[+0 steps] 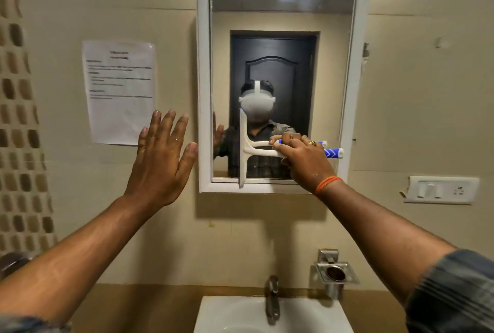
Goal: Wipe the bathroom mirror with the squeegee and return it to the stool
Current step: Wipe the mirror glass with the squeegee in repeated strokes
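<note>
right hand (pixel 304 161) grips the squeegee (pixel 244 149) handle, blade upright on the mirror (pixel 280 25), blade at 9 o'clock from it; left hand (pixel 160 161) spread flat beside the frame.

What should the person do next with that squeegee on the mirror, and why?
Probably draw the squeegee sideways toward the mirror's left edge. The right hand grips its blue-and-white handle, and the blade stands upright against the lower glass, a little in from the white frame, so a narrow strip there looks unwiped. The left hand is spread open beside the frame.
</note>
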